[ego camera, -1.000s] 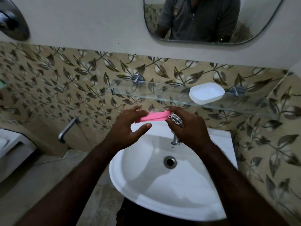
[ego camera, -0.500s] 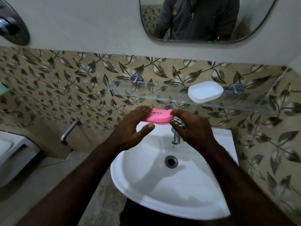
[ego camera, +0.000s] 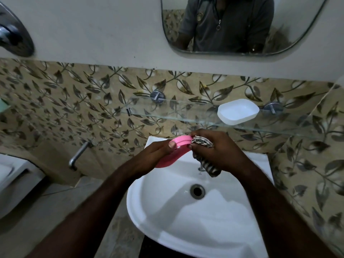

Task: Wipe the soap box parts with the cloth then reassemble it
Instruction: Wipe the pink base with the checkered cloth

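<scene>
My left hand (ego camera: 158, 152) grips a pink soap box part (ego camera: 179, 146), tilted on edge above the basin's back rim. My right hand (ego camera: 217, 148) is closed on a folded patterned cloth (ego camera: 202, 142) and presses it against the pink part's right end. A tail of the cloth hangs below my right palm. The white soap box part (ego camera: 237, 111) lies on the glass shelf (ego camera: 167, 110), up and to the right of my hands.
A white wash basin (ego camera: 195, 220) with a drain (ego camera: 197, 190) sits below my hands; its tap is mostly hidden behind the cloth. A wall spout (ego camera: 78, 155) sticks out at the left. A mirror (ego camera: 238, 25) hangs above, and leaf-patterned tiles cover the walls.
My left hand has turned the pink part from flat to tilted on edge. The cloth in my right hand now hangs lower and rubs the part's right end.
</scene>
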The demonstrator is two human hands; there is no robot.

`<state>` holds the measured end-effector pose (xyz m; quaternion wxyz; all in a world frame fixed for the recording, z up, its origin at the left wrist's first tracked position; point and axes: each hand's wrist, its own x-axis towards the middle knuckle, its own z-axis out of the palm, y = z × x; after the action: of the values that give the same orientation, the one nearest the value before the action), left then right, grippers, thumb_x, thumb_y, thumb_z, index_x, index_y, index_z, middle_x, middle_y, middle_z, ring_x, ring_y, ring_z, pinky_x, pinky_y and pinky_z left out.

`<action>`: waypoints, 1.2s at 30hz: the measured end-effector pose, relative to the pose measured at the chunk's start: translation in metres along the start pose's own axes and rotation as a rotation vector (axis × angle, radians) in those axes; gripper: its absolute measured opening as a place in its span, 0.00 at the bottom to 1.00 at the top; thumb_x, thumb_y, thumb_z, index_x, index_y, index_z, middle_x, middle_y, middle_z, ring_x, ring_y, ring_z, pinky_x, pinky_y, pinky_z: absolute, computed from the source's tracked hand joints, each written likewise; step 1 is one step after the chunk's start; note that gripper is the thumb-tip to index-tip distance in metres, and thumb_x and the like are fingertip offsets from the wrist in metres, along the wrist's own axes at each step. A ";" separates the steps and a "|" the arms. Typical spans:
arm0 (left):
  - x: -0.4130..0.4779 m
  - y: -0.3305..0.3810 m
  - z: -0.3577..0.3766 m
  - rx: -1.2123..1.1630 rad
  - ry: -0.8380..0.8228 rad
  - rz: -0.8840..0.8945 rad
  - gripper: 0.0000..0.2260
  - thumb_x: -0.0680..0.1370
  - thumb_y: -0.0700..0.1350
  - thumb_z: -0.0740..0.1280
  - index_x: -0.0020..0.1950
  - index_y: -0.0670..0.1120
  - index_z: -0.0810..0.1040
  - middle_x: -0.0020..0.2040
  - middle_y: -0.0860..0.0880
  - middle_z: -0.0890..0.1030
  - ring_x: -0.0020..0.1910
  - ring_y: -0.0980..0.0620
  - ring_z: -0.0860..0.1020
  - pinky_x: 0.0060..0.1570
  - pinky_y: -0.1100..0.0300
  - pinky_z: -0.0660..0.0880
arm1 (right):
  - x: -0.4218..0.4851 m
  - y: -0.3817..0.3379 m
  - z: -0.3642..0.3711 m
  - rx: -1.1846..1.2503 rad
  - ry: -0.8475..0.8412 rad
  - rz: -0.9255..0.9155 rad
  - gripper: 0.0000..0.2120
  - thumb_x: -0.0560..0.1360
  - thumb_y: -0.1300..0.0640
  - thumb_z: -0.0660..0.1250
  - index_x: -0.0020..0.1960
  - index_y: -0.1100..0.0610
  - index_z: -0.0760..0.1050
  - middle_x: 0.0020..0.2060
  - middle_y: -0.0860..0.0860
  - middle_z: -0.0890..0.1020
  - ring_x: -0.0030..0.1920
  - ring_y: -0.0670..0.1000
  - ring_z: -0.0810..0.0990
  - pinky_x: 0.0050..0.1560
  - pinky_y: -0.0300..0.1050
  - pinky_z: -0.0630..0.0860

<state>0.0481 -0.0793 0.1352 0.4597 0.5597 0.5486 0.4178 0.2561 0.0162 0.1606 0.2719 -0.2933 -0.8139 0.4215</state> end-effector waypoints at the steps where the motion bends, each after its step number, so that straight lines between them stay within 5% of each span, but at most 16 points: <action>1: 0.001 -0.003 0.001 -0.096 -0.015 -0.024 0.16 0.77 0.62 0.59 0.55 0.59 0.83 0.50 0.58 0.85 0.49 0.60 0.81 0.51 0.68 0.74 | 0.003 -0.001 0.000 0.024 0.000 0.015 0.08 0.73 0.55 0.71 0.52 0.48 0.80 0.35 0.50 0.86 0.34 0.47 0.85 0.37 0.44 0.81; 7: 0.004 -0.028 0.012 -0.742 0.070 -0.219 0.25 0.77 0.62 0.59 0.60 0.46 0.82 0.55 0.41 0.84 0.49 0.42 0.83 0.49 0.50 0.80 | 0.010 0.006 0.012 0.131 0.141 0.218 0.28 0.62 0.48 0.81 0.60 0.47 0.77 0.49 0.44 0.84 0.49 0.42 0.83 0.50 0.42 0.78; 10: 0.000 -0.035 0.017 -1.023 0.051 -0.213 0.29 0.76 0.62 0.59 0.65 0.41 0.78 0.59 0.39 0.81 0.54 0.41 0.80 0.56 0.43 0.75 | -0.001 0.012 0.021 0.487 0.127 0.253 0.15 0.64 0.62 0.80 0.46 0.58 0.78 0.39 0.57 0.85 0.39 0.54 0.85 0.39 0.48 0.80; 13: -0.003 -0.041 0.023 -1.155 0.095 -0.196 0.30 0.75 0.61 0.63 0.67 0.40 0.75 0.61 0.37 0.77 0.58 0.39 0.76 0.65 0.42 0.68 | -0.014 0.012 0.032 0.725 0.136 0.282 0.10 0.65 0.69 0.77 0.44 0.62 0.80 0.39 0.65 0.85 0.37 0.63 0.85 0.37 0.52 0.81; 18: -0.004 -0.046 0.032 -1.266 0.051 -0.171 0.32 0.75 0.62 0.61 0.69 0.40 0.74 0.62 0.37 0.78 0.56 0.37 0.78 0.59 0.40 0.71 | -0.021 0.001 0.037 0.834 0.253 0.225 0.11 0.63 0.70 0.74 0.43 0.59 0.82 0.40 0.62 0.86 0.40 0.65 0.85 0.38 0.58 0.81; 22: -0.003 -0.043 0.041 -1.260 0.033 -0.166 0.32 0.74 0.59 0.65 0.71 0.40 0.72 0.65 0.37 0.76 0.60 0.37 0.76 0.68 0.40 0.65 | -0.021 -0.014 0.038 0.739 0.282 0.212 0.14 0.62 0.68 0.74 0.46 0.57 0.80 0.42 0.60 0.86 0.42 0.63 0.85 0.40 0.61 0.82; 28: 0.005 -0.030 0.059 -1.146 0.169 -0.166 0.26 0.75 0.54 0.60 0.68 0.41 0.75 0.61 0.39 0.81 0.58 0.42 0.81 0.53 0.50 0.79 | -0.015 -0.033 0.059 0.283 0.376 0.254 0.16 0.66 0.64 0.77 0.52 0.55 0.79 0.43 0.49 0.85 0.44 0.48 0.84 0.48 0.48 0.81; 32: 0.011 -0.028 0.064 -1.066 0.226 -0.158 0.23 0.75 0.57 0.59 0.59 0.44 0.83 0.55 0.42 0.84 0.54 0.46 0.83 0.49 0.55 0.80 | -0.020 -0.037 0.069 0.270 0.331 0.236 0.13 0.66 0.65 0.74 0.47 0.51 0.80 0.37 0.44 0.85 0.39 0.41 0.83 0.40 0.35 0.78; 36: 0.012 -0.030 0.061 -1.069 0.189 -0.159 0.26 0.77 0.63 0.55 0.57 0.47 0.84 0.56 0.44 0.85 0.55 0.48 0.83 0.52 0.55 0.80 | -0.025 -0.035 0.069 0.369 0.269 0.285 0.13 0.67 0.67 0.74 0.47 0.52 0.82 0.37 0.44 0.86 0.39 0.41 0.84 0.37 0.33 0.78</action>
<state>0.1008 -0.0713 0.0917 0.6590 0.1649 0.3392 0.6508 0.2167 -0.0541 0.1517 0.3642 -0.4039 -0.6304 0.5539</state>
